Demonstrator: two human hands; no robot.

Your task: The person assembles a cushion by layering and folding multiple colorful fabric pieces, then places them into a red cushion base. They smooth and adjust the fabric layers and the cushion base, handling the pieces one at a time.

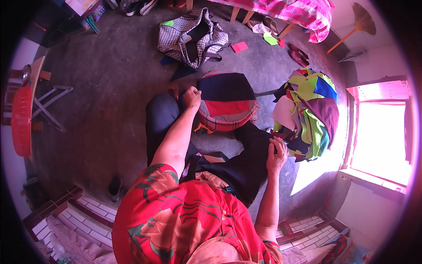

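My left hand (191, 97) grips the left edge of a round patchwork cushion (226, 103) with dark blue, red and checked panels, resting on my knees. My right hand (277, 152) pinches the edge of a dark cloth (246, 163) that lies over my lap. Just right of that hand is a heap of cloth pieces (310, 112) in green, blue, purple and white.
A checked open bag (191, 37) lies on the grey floor ahead, with pink and green scraps (239, 46) near it. A bed with pink checked cover (299, 11), shoes, a broom (356, 24), a red chair (22, 121) at left and a bright window (380, 141) surround me.
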